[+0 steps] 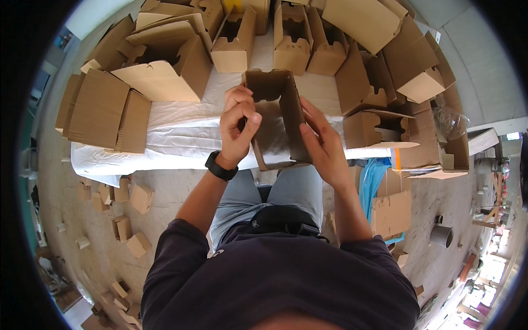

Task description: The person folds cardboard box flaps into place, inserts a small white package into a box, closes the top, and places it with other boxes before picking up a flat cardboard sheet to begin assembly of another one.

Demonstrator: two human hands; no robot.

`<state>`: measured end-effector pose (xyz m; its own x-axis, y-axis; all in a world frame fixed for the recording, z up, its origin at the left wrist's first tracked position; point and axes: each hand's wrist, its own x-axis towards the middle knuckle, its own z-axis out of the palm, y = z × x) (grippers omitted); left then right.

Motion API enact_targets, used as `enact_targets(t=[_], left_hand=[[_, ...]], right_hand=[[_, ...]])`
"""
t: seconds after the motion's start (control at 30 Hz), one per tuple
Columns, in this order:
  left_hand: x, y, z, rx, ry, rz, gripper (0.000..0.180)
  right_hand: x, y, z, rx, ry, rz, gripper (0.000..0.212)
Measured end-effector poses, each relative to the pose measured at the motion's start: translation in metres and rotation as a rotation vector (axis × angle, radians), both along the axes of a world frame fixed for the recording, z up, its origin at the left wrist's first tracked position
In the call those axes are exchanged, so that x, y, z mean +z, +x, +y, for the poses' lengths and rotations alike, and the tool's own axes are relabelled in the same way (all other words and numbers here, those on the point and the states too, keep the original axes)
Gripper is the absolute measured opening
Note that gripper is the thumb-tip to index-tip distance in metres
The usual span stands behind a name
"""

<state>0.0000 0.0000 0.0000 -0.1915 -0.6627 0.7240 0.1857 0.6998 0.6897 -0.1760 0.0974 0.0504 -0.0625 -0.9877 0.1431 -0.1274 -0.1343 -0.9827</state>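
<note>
An open-topped brown cardboard box is held in front of me, over the near edge of the table, tilted so that I look into it. Its inside holds nothing that I can see. My left hand is closed at its left wall, fingers curled by the upper rim and thumb raised. Against the right wall lies my right hand, its thumb on the near part of that side and its fingers along the outside. Some fingertips are hidden behind the cardboard.
A white cloth covers the table. Several open boxes stand along its far side, among them a large one at left and a narrow one ahead. Clear plastic film lies at right. Small boxes are scattered on the floor.
</note>
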Motion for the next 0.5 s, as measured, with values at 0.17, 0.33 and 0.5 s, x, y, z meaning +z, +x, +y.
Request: enact_targets(t=[0.17,0.33,0.5], left_hand=[[-0.006,-0.011,0.007,0.202,0.036,0.181,0.029],[-0.005,-0.014,0.006,0.232,0.083,0.231,0.028],[-0.006,-0.014,0.007,0.189,0.016,0.187,0.026]], right_hand=[[-0.004,-0.016,0.003,0.072,-0.291,0.402,0.038],[0.021,-0.01,0.029,0.221,-0.2,0.541,0.059],[0.033,-0.019,0.037,0.089,-0.121,0.695,0.057]])
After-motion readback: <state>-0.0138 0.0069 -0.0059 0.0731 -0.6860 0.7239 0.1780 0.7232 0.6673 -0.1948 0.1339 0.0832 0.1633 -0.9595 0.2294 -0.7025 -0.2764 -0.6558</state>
